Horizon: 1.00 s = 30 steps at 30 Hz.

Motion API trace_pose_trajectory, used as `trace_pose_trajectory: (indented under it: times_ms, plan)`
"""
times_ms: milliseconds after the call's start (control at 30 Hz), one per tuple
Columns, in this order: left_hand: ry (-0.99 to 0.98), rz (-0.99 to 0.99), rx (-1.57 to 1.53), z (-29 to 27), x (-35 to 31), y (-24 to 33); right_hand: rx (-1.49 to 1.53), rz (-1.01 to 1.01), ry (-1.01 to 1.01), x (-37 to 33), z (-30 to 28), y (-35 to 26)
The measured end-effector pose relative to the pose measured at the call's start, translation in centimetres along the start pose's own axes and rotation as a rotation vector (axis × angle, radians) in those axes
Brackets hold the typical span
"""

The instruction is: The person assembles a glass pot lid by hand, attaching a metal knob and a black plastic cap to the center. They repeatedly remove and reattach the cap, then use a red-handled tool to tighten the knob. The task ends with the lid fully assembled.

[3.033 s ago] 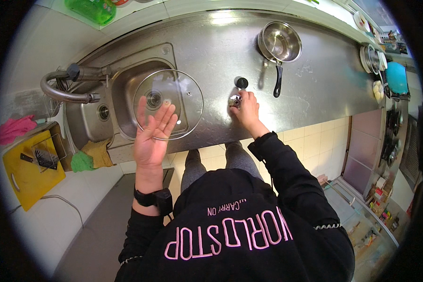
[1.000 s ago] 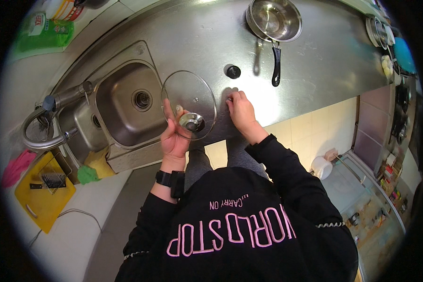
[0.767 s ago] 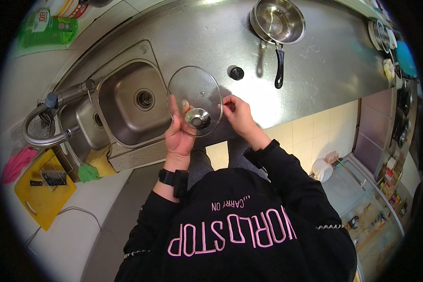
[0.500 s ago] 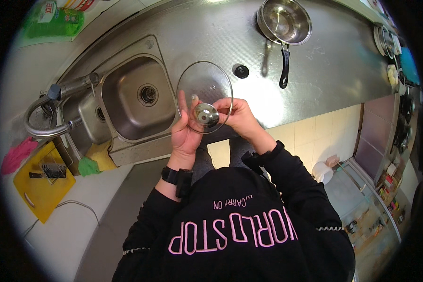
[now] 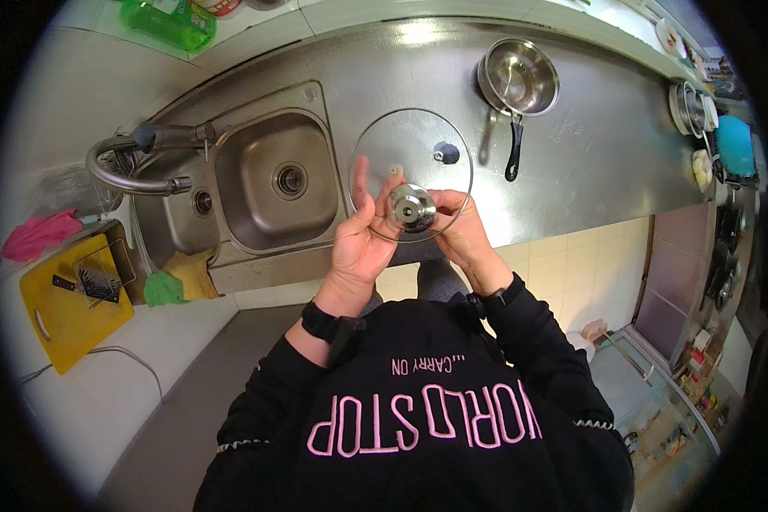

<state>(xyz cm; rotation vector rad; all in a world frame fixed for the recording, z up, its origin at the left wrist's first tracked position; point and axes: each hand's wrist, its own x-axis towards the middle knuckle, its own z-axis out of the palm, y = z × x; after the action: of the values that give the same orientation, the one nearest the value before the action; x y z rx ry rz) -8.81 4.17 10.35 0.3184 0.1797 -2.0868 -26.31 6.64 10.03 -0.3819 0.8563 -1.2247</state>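
Observation:
A clear glass pot lid (image 5: 384,136) with a metal rim is held above the counter's front edge. My left hand (image 5: 358,252) supports it at its near left side, some fingers stretched out and seen through the glass. A small pale piece (image 5: 394,171) shows by its fingertips; I cannot make out what it is. With fingers closed, my right hand (image 5: 465,235) pinches a shiny round metal lid fitting (image 5: 412,209) with a hole in its middle, at the lid's near part. A black lid knob (image 5: 446,154) lies on the counter, seen through the glass.
A steel saucepan (image 5: 520,81) with a black handle stands further back on the steel counter (image 5: 606,128). At left are a double sink (image 5: 273,183) and faucet (image 5: 119,162). A yellow cutting board (image 5: 77,307) with a black-handled knife lies far left; bowls (image 5: 685,109) stand far right.
The view has shifted, so the surroundings sit differently. The lid and both hands have moved right relative to the counter, and the lid now overlaps the black knob. The metal fitting's hole faces up more.

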Motion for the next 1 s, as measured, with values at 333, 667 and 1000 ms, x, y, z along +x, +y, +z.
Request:
trace_pose_trajectory:
  times_ms: [333, 667, 1000]
  plan:
    - [-0.073, -0.079, 0.066, 3.8, -0.7, 0.4, 0.176, 0.001, -0.132, -1.9, 1.3, -2.6]
    - [-0.035, -0.106, 0.114, 5.3, -0.9, 1.0, 0.153, 0.031, -0.125, -1.9, 1.6, -3.4]
    - [-0.073, -0.142, 0.112, 5.7, -0.2, 1.5, 0.215, -0.027, -0.172, -1.6, 2.1, -3.8]
